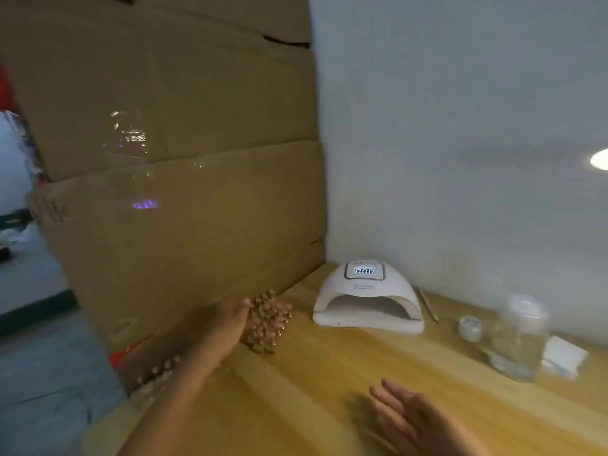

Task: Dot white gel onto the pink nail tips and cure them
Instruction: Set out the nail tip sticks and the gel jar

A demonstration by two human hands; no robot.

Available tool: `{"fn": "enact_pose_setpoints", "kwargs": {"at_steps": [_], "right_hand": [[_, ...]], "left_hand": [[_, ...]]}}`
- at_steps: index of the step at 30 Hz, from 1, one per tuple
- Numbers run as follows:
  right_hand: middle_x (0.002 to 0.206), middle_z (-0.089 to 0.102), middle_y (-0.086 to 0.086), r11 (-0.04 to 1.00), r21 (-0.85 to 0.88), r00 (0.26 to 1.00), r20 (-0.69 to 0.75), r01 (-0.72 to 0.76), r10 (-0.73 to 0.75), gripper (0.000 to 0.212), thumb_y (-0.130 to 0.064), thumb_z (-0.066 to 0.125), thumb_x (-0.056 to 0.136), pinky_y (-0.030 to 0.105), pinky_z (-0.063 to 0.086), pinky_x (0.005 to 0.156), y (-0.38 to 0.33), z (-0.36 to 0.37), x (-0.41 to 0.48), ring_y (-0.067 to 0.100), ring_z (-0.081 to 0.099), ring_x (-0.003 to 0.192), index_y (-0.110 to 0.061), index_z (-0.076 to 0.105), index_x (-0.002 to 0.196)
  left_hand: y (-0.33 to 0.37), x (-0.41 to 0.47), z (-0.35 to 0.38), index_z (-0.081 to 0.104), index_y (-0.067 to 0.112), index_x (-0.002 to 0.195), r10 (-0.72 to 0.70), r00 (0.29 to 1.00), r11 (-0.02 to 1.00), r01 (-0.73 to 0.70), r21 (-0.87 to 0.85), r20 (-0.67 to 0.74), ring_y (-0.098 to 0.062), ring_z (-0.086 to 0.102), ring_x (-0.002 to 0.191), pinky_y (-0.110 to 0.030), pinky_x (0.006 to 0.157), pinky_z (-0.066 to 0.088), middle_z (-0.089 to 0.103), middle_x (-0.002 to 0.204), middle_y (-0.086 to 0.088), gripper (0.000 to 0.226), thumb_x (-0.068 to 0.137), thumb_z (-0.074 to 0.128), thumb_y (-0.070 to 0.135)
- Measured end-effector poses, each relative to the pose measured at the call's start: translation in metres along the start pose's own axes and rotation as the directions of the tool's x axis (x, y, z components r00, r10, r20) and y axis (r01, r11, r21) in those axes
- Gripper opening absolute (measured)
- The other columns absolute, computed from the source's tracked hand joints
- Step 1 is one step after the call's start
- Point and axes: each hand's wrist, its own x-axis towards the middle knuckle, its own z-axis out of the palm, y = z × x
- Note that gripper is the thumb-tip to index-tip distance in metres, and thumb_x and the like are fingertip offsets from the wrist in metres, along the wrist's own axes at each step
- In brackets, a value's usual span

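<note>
A cluster of pink nail tips on small stands (268, 320) sits on the wooden table (316, 383) by the cardboard wall. My left hand (227, 327) reaches to its left side and touches it; whether the fingers curl round it is blurred. A second row of nail tips (158, 373) lies along the table's left edge under my forearm. My right hand (408, 416) hovers open above the table's near part, holding nothing. The white curing lamp (367, 299) stands in the corner, display lit, mouth facing me. A small white gel pot (469, 328) stands right of it.
A thin stick tool (427, 304) lies beside the lamp against the wall. A clear glass jar (521, 337) and a white folded pad (564, 357) stand at the right. A tall cardboard sheet (184, 192) walls off the left side; the floor lies beyond it.
</note>
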Motion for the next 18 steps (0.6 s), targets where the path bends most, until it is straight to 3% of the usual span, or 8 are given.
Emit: {"fn": "enact_pose_setpoints", "kwargs": {"at_steps": [3,7,14,16,18], "right_hand": [[0.1,0.066,0.02,1.0,-0.013,1.0,-0.02,-0.002,0.002,0.031,-0.004,0.029,0.103,0.037,0.045,0.082,0.007,0.018,0.032,0.031,0.058,0.088,0.004,0.054,0.119],[0.114,0.062,0.028,0.998,-0.009,0.998,0.01,-0.064,0.064,0.029,-0.01,0.037,0.103,0.038,0.041,0.096,0.029,0.052,0.07,0.036,0.055,0.105,0.006,0.051,0.123],[0.104,0.063,0.025,0.994,-0.042,0.993,0.05,-0.101,0.103,0.013,-0.006,0.047,0.098,0.034,0.046,0.091,0.06,0.103,0.114,0.028,0.06,0.097,0.003,0.055,0.094],[0.098,0.064,0.021,0.993,-0.061,0.991,0.08,-0.104,0.108,0.016,-0.006,0.045,0.099,0.033,0.046,0.089,0.062,0.113,0.12,0.025,0.06,0.094,0.0,0.056,0.089],[0.102,0.064,0.021,0.991,-0.082,0.99,0.087,-0.104,0.111,0.015,-0.007,0.044,0.1,0.033,0.047,0.087,0.063,0.115,0.123,0.025,0.06,0.097,-0.001,0.056,0.092]], "left_hand": [[-0.015,0.016,-0.005,0.036,0.005,0.144,-0.029,1.0,0.999,0.029,0.042,0.009,-0.032,0.041,0.134,-0.038,0.106,0.033,0.041,0.148,-0.018,0.061,0.101,0.032,0.048],[-0.026,0.026,-0.004,0.023,0.016,0.15,-0.065,0.992,0.998,0.063,0.027,0.106,-0.029,0.04,0.135,-0.043,0.104,0.037,0.037,0.151,-0.008,0.069,0.097,0.026,0.06],[-0.035,0.037,0.0,0.044,0.02,0.135,-0.048,0.994,0.999,0.05,-0.017,0.1,-0.023,0.053,0.113,-0.029,0.079,0.035,0.054,0.135,-0.007,0.049,0.099,0.034,0.052],[-0.038,0.04,-0.002,0.045,0.022,0.133,-0.047,0.993,0.998,0.05,-0.025,0.104,-0.017,0.049,0.102,-0.03,0.078,0.034,0.055,0.132,-0.005,0.049,0.098,0.033,0.054],[-0.041,0.043,-0.004,0.043,0.023,0.136,-0.043,0.991,0.999,0.047,-0.027,0.126,-0.016,0.05,0.106,-0.03,0.082,0.035,0.053,0.134,-0.003,0.052,0.097,0.033,0.057]]}}
